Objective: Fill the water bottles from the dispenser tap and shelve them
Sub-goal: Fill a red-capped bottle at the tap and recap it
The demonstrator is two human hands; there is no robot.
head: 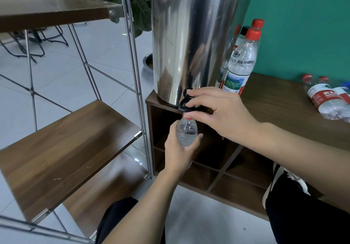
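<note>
Stainless steel dispenser [191, 35] standing at the left end of a dark wooden bench [280, 107], black tap [184, 101] at its base. Right hand [217, 111] on the tap — grip curled round the black lever, thumb low, just by the red neck ring. Left hand [180, 149] below, grip wrapped round a clear water bottle [187, 131], held upright with its mouth directly under the spout. Just right of the dispenser, a cluster of upright bottles [240, 62] with red caps, one with a black cap. Far right on the bench, more bottles lying on their sides [329, 100]. Left of all this, a metal-framed shelf [62, 149] with brown wood boards — nothing resting on the visible boards.
</note>
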